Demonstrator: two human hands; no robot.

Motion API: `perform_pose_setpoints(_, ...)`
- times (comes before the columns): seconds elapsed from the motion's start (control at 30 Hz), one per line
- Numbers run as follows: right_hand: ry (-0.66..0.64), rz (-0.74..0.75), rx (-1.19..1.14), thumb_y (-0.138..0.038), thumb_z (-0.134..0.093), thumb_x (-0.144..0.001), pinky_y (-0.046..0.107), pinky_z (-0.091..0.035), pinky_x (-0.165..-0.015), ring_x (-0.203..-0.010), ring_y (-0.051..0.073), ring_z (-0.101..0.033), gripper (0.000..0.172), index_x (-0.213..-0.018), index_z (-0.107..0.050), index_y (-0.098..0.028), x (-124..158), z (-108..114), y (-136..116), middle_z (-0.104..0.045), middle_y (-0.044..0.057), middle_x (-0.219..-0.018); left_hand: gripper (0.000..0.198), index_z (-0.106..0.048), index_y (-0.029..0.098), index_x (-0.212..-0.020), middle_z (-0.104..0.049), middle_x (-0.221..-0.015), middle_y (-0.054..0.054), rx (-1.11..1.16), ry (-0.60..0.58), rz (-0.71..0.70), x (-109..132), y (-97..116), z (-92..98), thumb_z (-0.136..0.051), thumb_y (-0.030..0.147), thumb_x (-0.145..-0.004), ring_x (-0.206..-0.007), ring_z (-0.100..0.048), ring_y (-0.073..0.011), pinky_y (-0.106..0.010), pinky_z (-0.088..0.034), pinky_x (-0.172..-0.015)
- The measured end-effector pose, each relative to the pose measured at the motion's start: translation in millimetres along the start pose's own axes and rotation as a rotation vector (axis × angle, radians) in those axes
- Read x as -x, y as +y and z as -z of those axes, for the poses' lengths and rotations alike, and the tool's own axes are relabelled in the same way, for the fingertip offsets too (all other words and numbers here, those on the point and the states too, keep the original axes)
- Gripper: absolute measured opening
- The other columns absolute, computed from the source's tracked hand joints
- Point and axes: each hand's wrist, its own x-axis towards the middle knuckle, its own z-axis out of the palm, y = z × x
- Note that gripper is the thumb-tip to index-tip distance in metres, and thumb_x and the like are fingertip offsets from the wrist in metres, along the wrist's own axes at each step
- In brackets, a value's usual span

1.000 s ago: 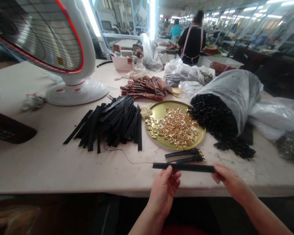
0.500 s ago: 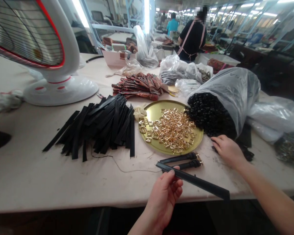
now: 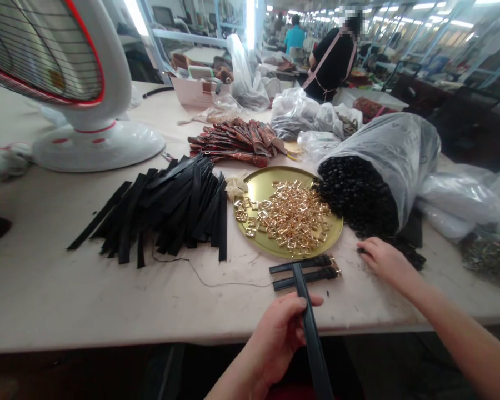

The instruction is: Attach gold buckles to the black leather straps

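Observation:
My left hand (image 3: 281, 328) is closed on a flat black strap (image 3: 312, 328), thumb on top, its near end hanging past the table edge. Just beyond lie two black buckled straps (image 3: 304, 278) with gold buckles at their right ends. My right hand (image 3: 383, 258) pinches a small black piece (image 3: 361, 250), mostly hidden by the fingers, probably a loop. It is low over the table, beside a heap of small black loops (image 3: 354, 194) spilling from a clear plastic bag (image 3: 404, 150). A round gold tray (image 3: 254, 183) carries many gold buckles (image 3: 298, 214).
A pile of black straps (image 3: 166, 211) lies to the left, a thread (image 3: 216, 284) trailing from it. Behind are reddish patterned strips (image 3: 237, 141), more plastic bags (image 3: 300, 111) and a white fan (image 3: 104, 141). A person in an apron (image 3: 331, 61) stands further back.
My left hand has swung the strap from slanting rightward to pointing toward me. The right hand has shifted slightly left and down, with a small black piece now showing at its fingertips.

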Motion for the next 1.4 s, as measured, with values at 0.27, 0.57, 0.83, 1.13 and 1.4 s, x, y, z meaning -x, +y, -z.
perform_pose_setpoints(0.27,0.08,-0.029,0.027,-0.024,-0.048,-0.078,0.033,-0.042,-0.071,-0.079,0.023,-0.058,0.019,-0.087,-0.062,-0.015,-0.5,5.4,-0.9,-0.064,0.009,-0.085,0.025,-0.068,0.01,-0.084,-0.034,-0.046,0.006,-0.133,-0.061,-0.011,11.1,-6.9,-5.0,-0.055,0.025,-0.07,-0.043,-0.03,-0.0053,-0.019,-0.022,-0.043)
perform_pose_setpoints(0.57,0.141,-0.284,-0.805,-0.035,-0.055,-0.074,0.034,-0.046,-0.069,-0.076,0.02,-0.06,0.031,-0.101,-0.057,-0.02,22.2,25.2,-52.2,-0.066,0.004,-0.082,0.02,-0.067,0.01,-0.078,-0.036,-0.046,0.006,-0.201,-0.061,-0.013,22.1,-13.9,-16.6,-0.056,0.023,-0.068,-0.044,-0.03,-0.0052,-0.018,-0.021,-0.042)
perform_pose_setpoints(0.83,-0.086,-0.319,-1.616,-0.036,-0.059,-0.074,0.031,-0.044,-0.067,-0.072,0.015,-0.058,0.032,-0.101,-0.056,-0.018,39.9,32.3,-109.1,-0.068,0.006,-0.087,0.018,-0.063,0.01,-0.075,-0.043,-0.052,0.004,-0.299,-0.034,0.0,21.3,-14.5,-26.4,-0.053,0.023,-0.068,-0.045,-0.036,-0.0052,-0.017,-0.025,-0.042)
perform_pose_setpoints(1.13,-0.095,-0.43,-1.928,-0.024,-0.074,-0.061,0.024,-0.041,-0.063,-0.064,0.009,-0.052,0.027,-0.078,-0.054,-0.019,37.3,23.5,-121.9,-0.061,-0.002,-0.078,0.03,-0.053,0.016,-0.102,-0.052,-0.061,0.003,-0.546,0.0,-0.112,6.1,-14.0,-23.7,-0.044,0.034,-0.079,-0.042,-0.04,-0.0071,-0.021,-0.028,-0.044)
perform_pose_setpoints(1.4,-0.082,-0.451,-1.89,-0.028,-0.073,-0.063,0.02,-0.035,-0.053,-0.054,0.007,-0.042,0.026,-0.076,-0.052,-0.018,33.7,12.7,-124.0,-0.05,-0.006,-0.06,0.034,-0.058,0.014,-0.102,-0.039,-0.046,0.007,-0.771,0.194,-0.23,-6.0,-7.5,-19.9,-0.046,0.034,-0.077,-0.044,-0.035,-0.01,-0.022,-0.027,-0.045)
